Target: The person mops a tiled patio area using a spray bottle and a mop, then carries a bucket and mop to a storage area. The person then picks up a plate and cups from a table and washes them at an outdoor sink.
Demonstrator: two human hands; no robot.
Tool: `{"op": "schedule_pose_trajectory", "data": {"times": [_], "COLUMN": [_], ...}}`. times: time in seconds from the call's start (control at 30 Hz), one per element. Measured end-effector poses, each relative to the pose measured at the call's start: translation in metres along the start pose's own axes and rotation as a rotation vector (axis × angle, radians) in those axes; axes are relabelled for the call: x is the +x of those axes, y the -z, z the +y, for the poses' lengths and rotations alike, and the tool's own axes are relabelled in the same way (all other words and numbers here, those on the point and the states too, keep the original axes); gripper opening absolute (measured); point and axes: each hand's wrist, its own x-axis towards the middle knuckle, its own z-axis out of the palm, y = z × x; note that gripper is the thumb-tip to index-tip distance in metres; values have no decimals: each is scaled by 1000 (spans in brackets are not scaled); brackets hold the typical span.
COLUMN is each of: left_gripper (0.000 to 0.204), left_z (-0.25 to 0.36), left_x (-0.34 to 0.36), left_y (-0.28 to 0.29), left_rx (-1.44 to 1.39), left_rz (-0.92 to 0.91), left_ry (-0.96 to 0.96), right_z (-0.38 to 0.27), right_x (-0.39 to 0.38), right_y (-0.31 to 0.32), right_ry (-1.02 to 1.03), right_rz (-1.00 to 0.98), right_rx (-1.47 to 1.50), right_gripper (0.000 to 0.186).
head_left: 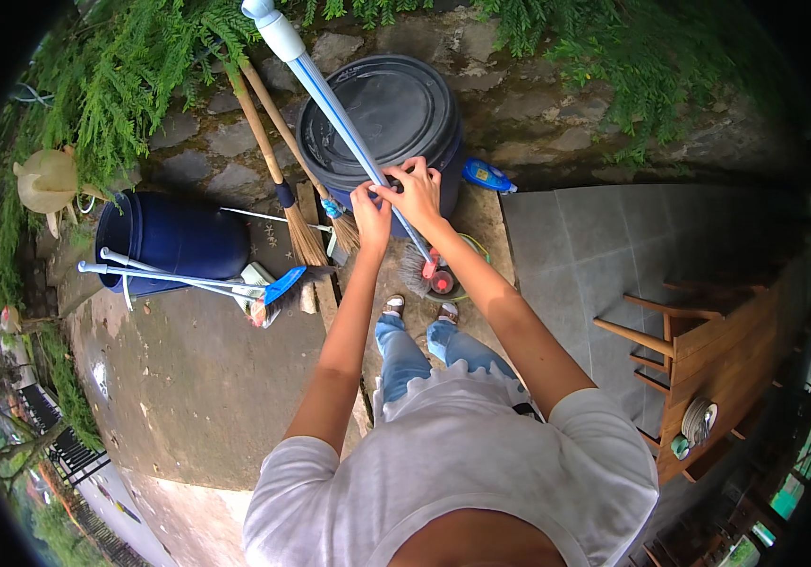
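A mop with a blue-and-white striped pole [337, 106] slants up and away to the left in front of me. The pole ends in a thick white grip at the top. At its foot are a red fitting and grey strands, by my shoes. My left hand [372, 215] closes its fingertips on the lower part of the pole. Beside it, my right hand [416, 196] pinches the pole with bent fingers, close against the left fingers. The exact grip between the two hands is partly hidden. Behind the pole stands a dark lidded barrel [391, 99].
A blue bottle [488, 176] lies right of the barrel. Two straw brooms [303, 231] lean on the stone wall. On the left lies a blue barrel [183, 241] with a blue broom [284, 283] and poles across it. A wooden table [722, 354] carrying stacked plates is at the right.
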Motion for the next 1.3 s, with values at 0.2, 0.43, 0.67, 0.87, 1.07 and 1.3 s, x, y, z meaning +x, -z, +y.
{"op": "schedule_pose_trajectory", "data": {"times": [0.2, 0.43, 0.67, 0.87, 1.07, 1.3], "left_gripper": [63, 65, 68, 73, 73, 77], "left_z": [-5, 5, 3, 4, 19, -53], "left_x": [-2, 2, 0, -9, 1, -58], "left_y": [2, 4, 7, 12, 14, 11], "left_rx": [-49, -8, -22, -25, -17, -15], "left_rz": [-40, -72, -137, -145, -162, -124], "left_ry": [153, 140, 147, 184, 146, 194], "right_z": [7, 15, 21, 52, 119, 187], "right_x": [-2, -1, -3, -46, -174, -430], "right_y": [6, 10, 16, 23, 29, 99], "right_ry": [-74, -85, -52, -293, -661, -1440], "right_rz": [-92, -63, -18, -32, -124, -529], "right_rx": [92, 97, 72, 186, 222, -77], "right_gripper": [64, 68, 72, 72, 73, 74]}}
